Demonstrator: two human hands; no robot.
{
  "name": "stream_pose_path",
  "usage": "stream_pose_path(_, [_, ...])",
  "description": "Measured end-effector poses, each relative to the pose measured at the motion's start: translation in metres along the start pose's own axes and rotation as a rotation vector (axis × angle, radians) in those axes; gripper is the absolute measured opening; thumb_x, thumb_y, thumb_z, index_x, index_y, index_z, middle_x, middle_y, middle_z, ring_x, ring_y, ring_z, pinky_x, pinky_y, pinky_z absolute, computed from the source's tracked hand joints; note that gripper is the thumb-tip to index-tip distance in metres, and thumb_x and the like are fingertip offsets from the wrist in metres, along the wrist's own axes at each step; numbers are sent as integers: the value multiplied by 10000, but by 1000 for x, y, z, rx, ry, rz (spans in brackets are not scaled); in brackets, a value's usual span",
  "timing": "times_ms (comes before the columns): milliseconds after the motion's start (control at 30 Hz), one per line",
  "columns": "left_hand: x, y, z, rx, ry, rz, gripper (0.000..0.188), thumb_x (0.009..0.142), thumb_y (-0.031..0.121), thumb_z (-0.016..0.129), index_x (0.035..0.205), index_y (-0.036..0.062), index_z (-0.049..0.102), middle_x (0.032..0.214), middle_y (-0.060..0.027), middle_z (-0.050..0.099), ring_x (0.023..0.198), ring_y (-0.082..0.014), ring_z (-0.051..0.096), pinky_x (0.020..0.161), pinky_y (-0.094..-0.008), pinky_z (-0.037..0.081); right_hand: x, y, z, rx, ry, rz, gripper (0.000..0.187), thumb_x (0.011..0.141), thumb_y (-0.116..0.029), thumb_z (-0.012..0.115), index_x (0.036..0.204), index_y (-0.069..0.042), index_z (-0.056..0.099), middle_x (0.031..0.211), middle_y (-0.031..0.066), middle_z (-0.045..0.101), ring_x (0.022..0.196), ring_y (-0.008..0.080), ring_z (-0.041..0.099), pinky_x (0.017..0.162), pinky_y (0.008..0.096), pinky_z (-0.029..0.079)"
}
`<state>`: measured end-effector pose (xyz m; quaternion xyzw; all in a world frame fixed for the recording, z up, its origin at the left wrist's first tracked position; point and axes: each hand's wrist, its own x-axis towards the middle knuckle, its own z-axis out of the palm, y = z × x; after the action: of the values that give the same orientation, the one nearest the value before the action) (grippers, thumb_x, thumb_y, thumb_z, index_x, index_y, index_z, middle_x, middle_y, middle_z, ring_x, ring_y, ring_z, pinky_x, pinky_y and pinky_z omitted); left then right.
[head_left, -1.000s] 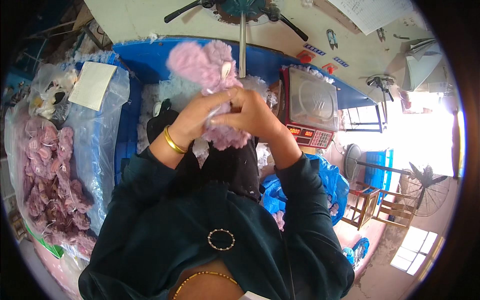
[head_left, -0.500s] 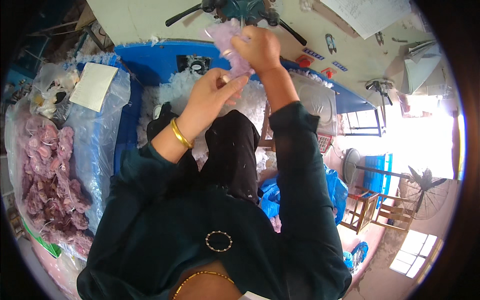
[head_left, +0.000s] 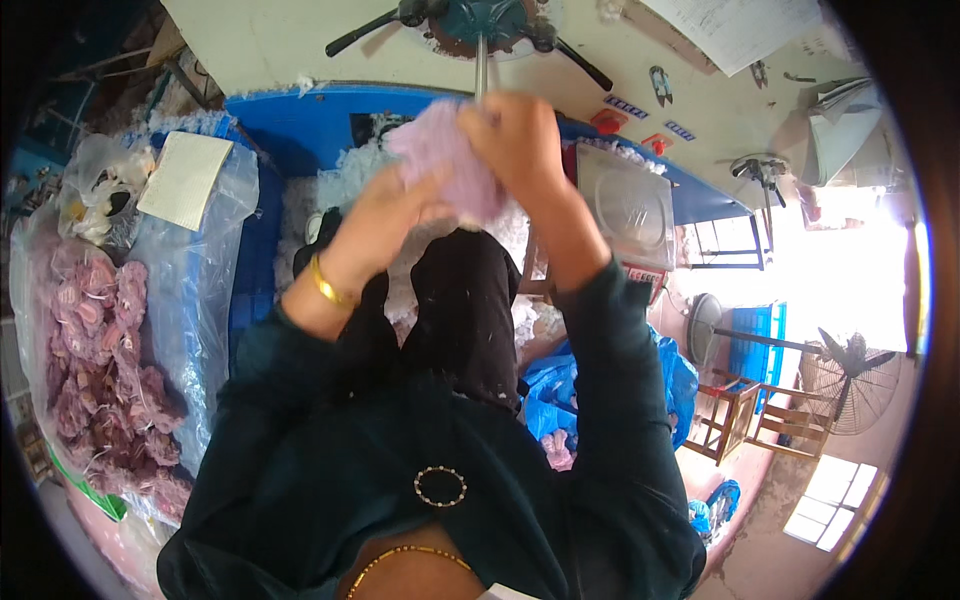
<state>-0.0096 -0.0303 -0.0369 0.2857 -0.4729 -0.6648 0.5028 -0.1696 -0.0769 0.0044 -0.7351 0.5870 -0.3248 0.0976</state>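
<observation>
Pale, scuffed worktop [head_left: 270, 45] spans the upper part of the view, with a blue panel [head_left: 285, 125] below its edge. At the far left lies a large clear bag [head_left: 32, 290] filled with dusty-pink plush pieces [head_left: 100, 350], with a smaller clear bag [head_left: 105, 205] of pale and dark bits above it and a cream notepad [head_left: 187, 180] lying on clear sheeting [head_left: 195, 270] alongside. Next to these, white stuffing [head_left: 345, 180] is heaped inside the blue walls, around the person's dark-clad knees [head_left: 455, 290]. Left hand [head_left: 395, 215], with a gold bangle [head_left: 328, 282] at the wrist, meets the lower left side of a lilac-pink plush piece [head_left: 445, 150]; its fingers are blurred, so I cannot tell whether they pinch or only rest there. That piece is in the air between both hands, near the end of a metal tube [head_left: 481, 68] jutting from a green machine [head_left: 480, 25]. Right hand [head_left: 518, 145] has its fingers curled closed on the upper right of the piece. Further right come a weighing scale [head_left: 625, 205], a blue plastic bag [head_left: 672, 385], a wooden chair [head_left: 790, 425], a blue crate [head_left: 757, 345] and a standing fan [head_left: 850, 385]
</observation>
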Motion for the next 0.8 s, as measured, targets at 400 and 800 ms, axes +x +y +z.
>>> stream_pose_path(400, [-15, -21, 29, 509, 105, -149, 221, 837, 175, 657, 909, -24, 592, 855, -162, 654, 755, -280, 653, 680, -359, 523, 10, -5, 19, -188, 133, 73, 300, 720, -338, 599, 681, -43, 641, 688, 187, 620, 686, 384, 617, 601, 453, 497])
stream_pose_path(800, [52, -27, -10, 381, 176, 83, 154, 896, 182, 630, 888, 28, 628, 711, 19, 602, 600, -68, 509, 544, -228, 401, 53, 12, 26, -11, 62, 179, 293, 706, -312, 594, 650, -26, 626, 673, 201, 610, 656, 391, 603, 591, 460, 478])
